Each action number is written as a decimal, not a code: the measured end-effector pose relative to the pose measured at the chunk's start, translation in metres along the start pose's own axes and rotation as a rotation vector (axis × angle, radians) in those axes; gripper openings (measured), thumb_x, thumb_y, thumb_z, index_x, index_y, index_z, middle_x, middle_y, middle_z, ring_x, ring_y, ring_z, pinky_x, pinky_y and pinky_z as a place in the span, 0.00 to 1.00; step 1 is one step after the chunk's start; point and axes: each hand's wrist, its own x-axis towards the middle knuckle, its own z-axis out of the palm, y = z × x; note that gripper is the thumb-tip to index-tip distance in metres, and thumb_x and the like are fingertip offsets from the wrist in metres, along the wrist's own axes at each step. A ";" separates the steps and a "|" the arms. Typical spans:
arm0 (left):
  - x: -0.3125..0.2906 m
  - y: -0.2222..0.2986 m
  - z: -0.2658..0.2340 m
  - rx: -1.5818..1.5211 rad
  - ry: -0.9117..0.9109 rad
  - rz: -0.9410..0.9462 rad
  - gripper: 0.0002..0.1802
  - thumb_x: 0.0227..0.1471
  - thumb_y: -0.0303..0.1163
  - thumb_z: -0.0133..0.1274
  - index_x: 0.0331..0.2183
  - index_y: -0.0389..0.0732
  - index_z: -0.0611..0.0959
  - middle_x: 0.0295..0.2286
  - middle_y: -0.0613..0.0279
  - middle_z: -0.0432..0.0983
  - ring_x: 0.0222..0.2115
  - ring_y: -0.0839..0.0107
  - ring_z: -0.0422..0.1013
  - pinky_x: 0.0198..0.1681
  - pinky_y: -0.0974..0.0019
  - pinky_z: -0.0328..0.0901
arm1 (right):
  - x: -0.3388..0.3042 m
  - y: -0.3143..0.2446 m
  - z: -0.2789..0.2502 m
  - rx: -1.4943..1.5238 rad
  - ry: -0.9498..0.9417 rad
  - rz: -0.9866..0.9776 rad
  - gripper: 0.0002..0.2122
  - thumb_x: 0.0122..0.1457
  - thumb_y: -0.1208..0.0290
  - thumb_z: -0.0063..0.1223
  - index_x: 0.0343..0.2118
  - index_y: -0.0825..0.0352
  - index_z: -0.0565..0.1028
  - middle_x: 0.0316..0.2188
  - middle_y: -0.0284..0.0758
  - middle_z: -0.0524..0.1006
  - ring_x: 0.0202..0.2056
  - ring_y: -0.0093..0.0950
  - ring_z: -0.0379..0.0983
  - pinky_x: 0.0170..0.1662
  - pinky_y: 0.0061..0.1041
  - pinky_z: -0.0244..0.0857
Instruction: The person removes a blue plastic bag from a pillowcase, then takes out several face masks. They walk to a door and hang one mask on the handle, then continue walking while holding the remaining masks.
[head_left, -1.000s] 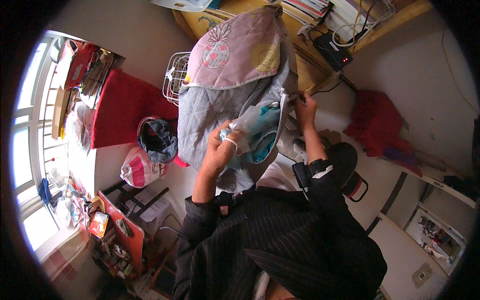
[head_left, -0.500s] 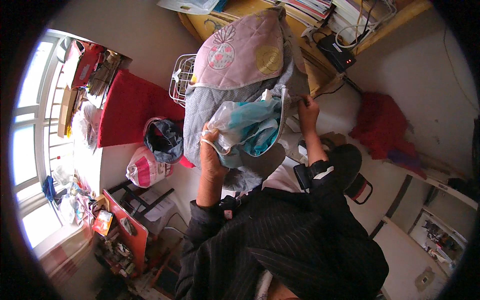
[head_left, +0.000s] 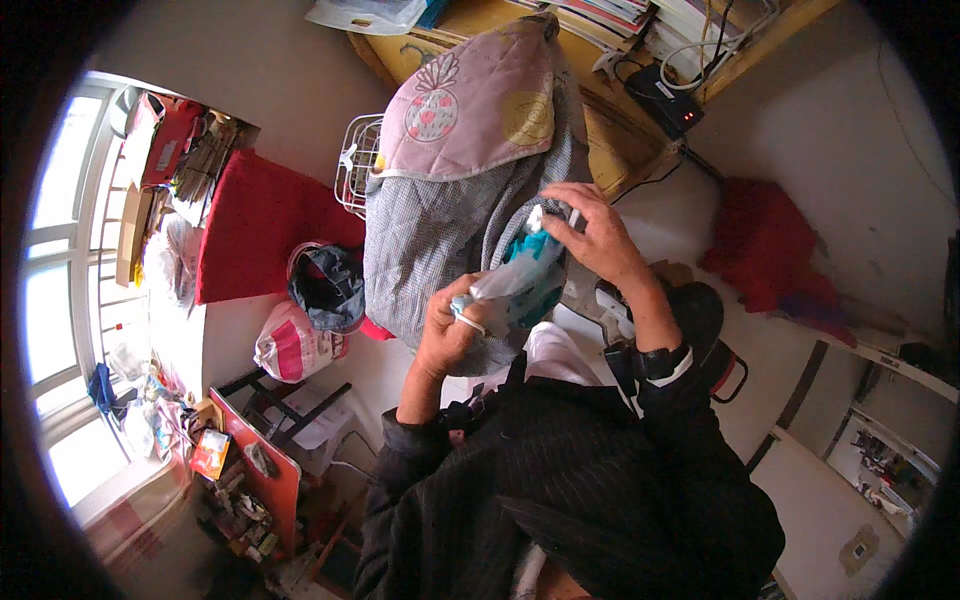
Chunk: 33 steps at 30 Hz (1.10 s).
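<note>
A grey checked quilted cloth [head_left: 425, 235] with a pink flap [head_left: 490, 105], printed with a pineapple, hangs in front of me. Its pocket-like opening faces me and holds thin plastic bags [head_left: 520, 275], clear and teal. My left hand [head_left: 448, 325] is closed at the opening's near left side, gripping the pale edging and bunched plastic. On the far right side, my right hand [head_left: 600, 240] bends over the rim, thumb and fingers around the cloth edge beside a small white piece [head_left: 535, 218]. The inside of the opening is partly hidden by the plastic and my fingers.
Behind the cloth are a white wire basket [head_left: 355, 165] and a wooden desk [head_left: 615, 150] with papers and a black box [head_left: 662, 100] with cables. To the left are a red cloth [head_left: 265, 225], a bucket holding dark fabric [head_left: 330, 288] and a pink-white bag [head_left: 295, 343].
My right hand has moved left over the opening's rim. My left hand has shifted right and slightly nearer, and the opening has narrowed with the plastic bunched lower.
</note>
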 end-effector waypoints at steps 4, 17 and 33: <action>0.004 0.005 0.010 0.188 -0.123 0.151 0.17 0.51 0.32 0.49 0.42 0.33 0.77 0.30 0.58 0.76 0.28 0.72 0.73 0.34 0.69 0.68 | 0.004 0.002 0.003 -0.113 -0.167 0.026 0.12 0.52 0.70 0.58 0.39 0.68 0.76 0.41 0.39 0.75 0.44 0.34 0.69 0.49 0.31 0.62; -0.005 -0.006 0.014 0.321 -0.087 0.200 0.14 0.49 0.30 0.51 0.38 0.34 0.77 0.34 0.55 0.77 0.32 0.62 0.75 0.38 0.65 0.69 | -0.013 0.017 0.009 0.081 0.179 0.081 0.05 0.50 0.79 0.57 0.31 0.69 0.78 0.30 0.35 0.77 0.32 0.25 0.74 0.37 0.22 0.66; 0.004 -0.020 0.009 -0.677 0.432 -0.291 0.16 0.50 0.37 0.46 0.41 0.43 0.72 0.33 0.64 0.71 0.29 0.73 0.69 0.28 0.70 0.66 | -0.005 -0.019 0.006 0.909 0.661 0.356 0.04 0.54 0.80 0.56 0.33 0.68 0.75 0.31 0.36 0.79 0.31 0.23 0.75 0.30 0.19 0.71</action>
